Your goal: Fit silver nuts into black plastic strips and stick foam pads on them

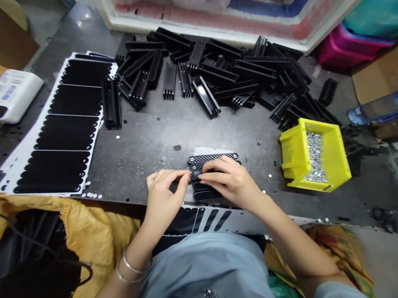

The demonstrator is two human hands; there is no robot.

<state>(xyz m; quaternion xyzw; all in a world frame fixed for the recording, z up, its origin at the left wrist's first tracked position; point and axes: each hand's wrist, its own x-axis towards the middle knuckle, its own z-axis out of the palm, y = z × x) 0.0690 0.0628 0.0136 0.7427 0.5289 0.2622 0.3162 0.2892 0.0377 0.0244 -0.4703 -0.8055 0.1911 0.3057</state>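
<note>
In front of me lies a short row of black plastic bars (pixel 213 158); the far ones show a lattice face with small metal nuts near the ends. The near bars have a smooth black face (pixel 206 195). My left hand (pixel 169 188) pinches thumb and forefinger at the left end of a black rounded strip (pixel 196 176) over the middle of the row. From the right, my right hand (pixel 234 180) holds the same strip with its fingers closed and covers most of it. A pale sheet (pixel 204 150) shows behind the row.
Sheets of black stickers (pixel 67 102) lie left, beside a white device (pixel 10 95). Black plastic parts (pixel 210 70) are heaped at the back. A yellow bin (pixel 334 156) of small metal nuts stands right. Another sticker sheet (pixel 221 218) lies at the near edge, above my lap.
</note>
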